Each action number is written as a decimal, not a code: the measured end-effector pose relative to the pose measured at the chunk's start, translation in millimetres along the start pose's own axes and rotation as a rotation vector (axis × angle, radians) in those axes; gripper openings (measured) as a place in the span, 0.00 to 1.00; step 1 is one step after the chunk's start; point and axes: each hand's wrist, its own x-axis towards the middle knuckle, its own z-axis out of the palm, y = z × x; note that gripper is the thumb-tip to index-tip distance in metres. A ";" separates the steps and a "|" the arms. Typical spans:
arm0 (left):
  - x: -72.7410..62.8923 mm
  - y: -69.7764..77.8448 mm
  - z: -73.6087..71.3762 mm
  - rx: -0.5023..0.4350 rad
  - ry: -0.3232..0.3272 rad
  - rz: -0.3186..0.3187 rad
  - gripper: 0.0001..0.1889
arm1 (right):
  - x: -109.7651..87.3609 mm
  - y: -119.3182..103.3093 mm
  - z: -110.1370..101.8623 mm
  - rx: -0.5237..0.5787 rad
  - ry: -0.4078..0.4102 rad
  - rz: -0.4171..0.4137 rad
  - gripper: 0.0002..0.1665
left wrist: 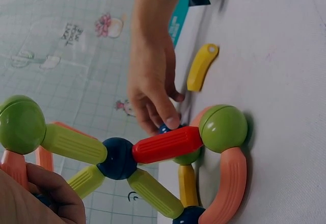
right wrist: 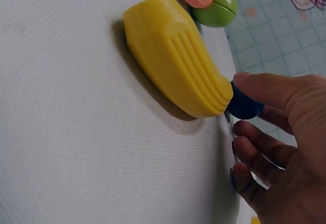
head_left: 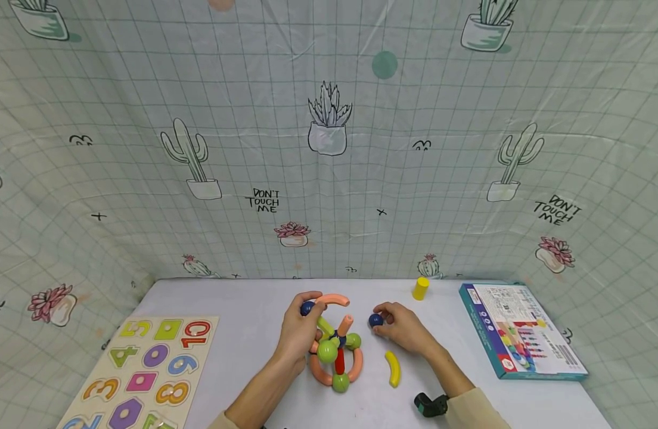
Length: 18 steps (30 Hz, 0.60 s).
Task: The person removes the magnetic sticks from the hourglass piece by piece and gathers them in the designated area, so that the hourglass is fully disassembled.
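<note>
My left hand (head_left: 297, 330) grips a dark blue ball (head_left: 307, 308) with a curved salmon stick (head_left: 333, 300) attached, at the upper left of a ball-and-stick magnetic construction (head_left: 327, 351). That construction has green and blue balls joined by red, lime and salmon sticks, on a salmon ring base. In the left wrist view, the fingers (left wrist: 56, 193) partly hide the ball. To the right, my right hand (head_left: 404, 328) pinches another dark blue ball (right wrist: 245, 102) between thumb and fingers, at the tabletop. Nearer the front, a curved yellow stick (head_left: 393, 369) lies on the table.
A yellow cylinder (head_left: 421, 288) stands at the back. To the right lies a flat toy box (head_left: 522, 330), and to the left a number-and-shape puzzle board (head_left: 146, 369). A cactus-print cloth (head_left: 329, 179) hangs behind the white table (head_left: 243, 333). A black strap device (head_left: 431, 405) circles the right wrist.
</note>
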 end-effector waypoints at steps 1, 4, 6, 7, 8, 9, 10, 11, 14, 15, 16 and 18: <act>0.0 0.1 0.0 0.001 0.001 0.000 0.19 | 0.0 0.2 0.0 0.001 -0.001 -0.002 0.23; 0.2 0.2 0.1 0.006 0.003 0.000 0.18 | 0.3 1.1 0.2 0.003 0.000 -0.006 0.24; 0.4 0.0 -0.1 0.006 0.003 -0.001 0.17 | 0.6 2.3 0.4 0.002 -0.002 -0.013 0.25; 0.6 -0.1 -0.2 0.005 0.003 -0.001 0.17 | 0.8 2.7 0.4 0.001 -0.002 -0.015 0.25; 0.7 -0.3 -0.4 0.004 0.002 0.000 0.18 | 1.0 2.7 0.2 0.003 -0.001 -0.018 0.26; 0.8 -0.5 -0.5 0.002 0.001 0.001 0.18 | 1.1 2.6 0.0 0.004 0.000 -0.019 0.26; 1.0 -0.6 -0.7 -0.001 -0.001 0.001 0.18 | 1.0 2.5 -0.3 0.004 0.002 -0.023 0.26; 1.0 -0.7 -0.9 -0.003 -0.003 0.000 0.18 | 0.7 2.1 -0.8 0.003 0.005 -0.026 0.26; 0.9 -0.3 -1.1 -0.005 -0.006 -0.005 0.20 | -1.7 -1.9 -3.7 0.016 0.031 -0.038 0.25; 0.7 0.1 -1.1 -0.006 -0.006 -0.008 0.20 | -3.0 -4.2 -5.0 0.026 0.042 -0.047 0.25; 0.6 0.4 -1.0 -0.005 -0.005 -0.011 0.20 | -4.4 -7.3 -6.6 0.038 0.055 -0.059 0.25; 0.6 0.7 -0.8 -0.003 -0.002 -0.013 0.20 | -7.7 -15.8 -10.3 0.077 0.080 -0.087 0.24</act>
